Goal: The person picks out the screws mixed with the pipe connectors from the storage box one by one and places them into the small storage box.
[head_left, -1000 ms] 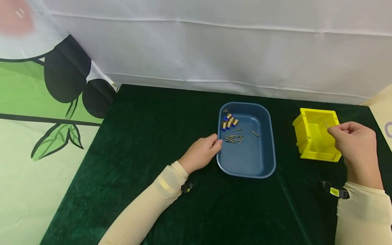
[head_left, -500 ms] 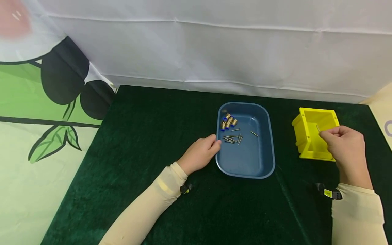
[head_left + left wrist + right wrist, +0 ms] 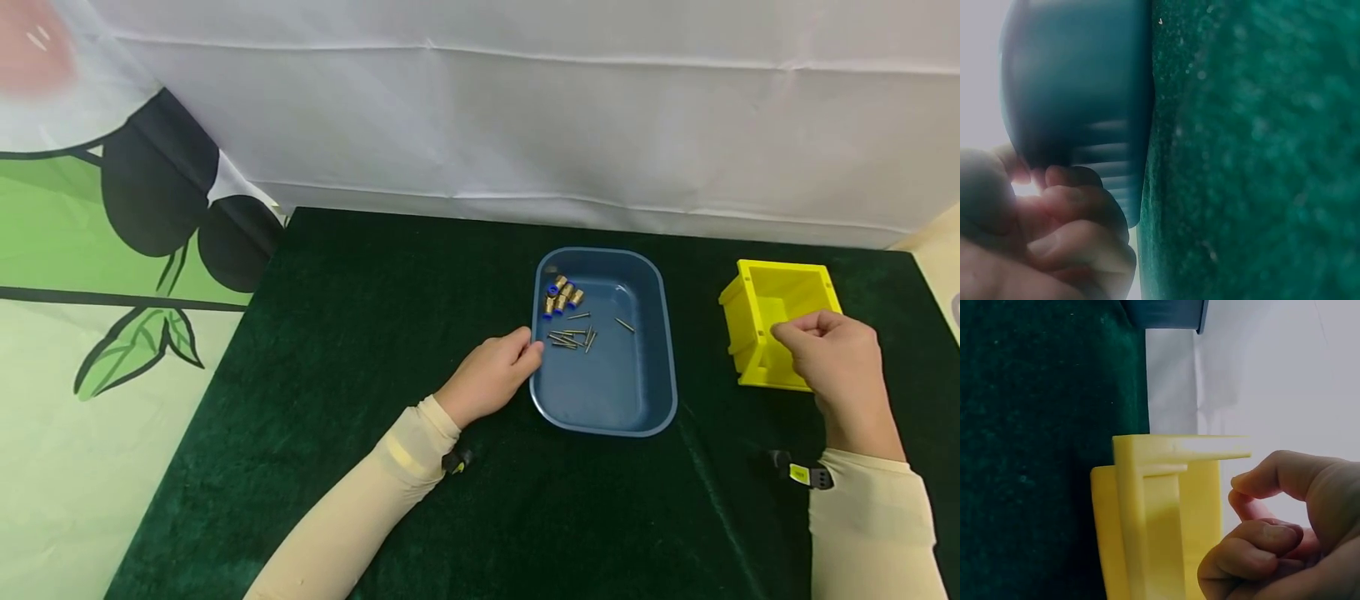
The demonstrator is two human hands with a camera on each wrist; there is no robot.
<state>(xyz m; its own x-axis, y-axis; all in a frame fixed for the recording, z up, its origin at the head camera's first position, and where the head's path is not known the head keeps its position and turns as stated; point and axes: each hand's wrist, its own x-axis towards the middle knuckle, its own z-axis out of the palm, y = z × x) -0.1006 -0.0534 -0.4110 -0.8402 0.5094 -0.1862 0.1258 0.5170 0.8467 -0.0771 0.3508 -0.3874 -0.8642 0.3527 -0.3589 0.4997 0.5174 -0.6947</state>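
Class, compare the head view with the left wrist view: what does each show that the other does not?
Only the head view: the yellow bin, the right hand, and the brass fittings and thin metal fasteners inside the blue tray.
Only the left wrist view: the tray's outer side wall, with pale stripes.
Both: the left hand gripping the tray, and the green cloth.

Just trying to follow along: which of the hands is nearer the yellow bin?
Right. The right hand is over the yellow bin; the left hand is farther off, gripping the left edge of the blue tray.
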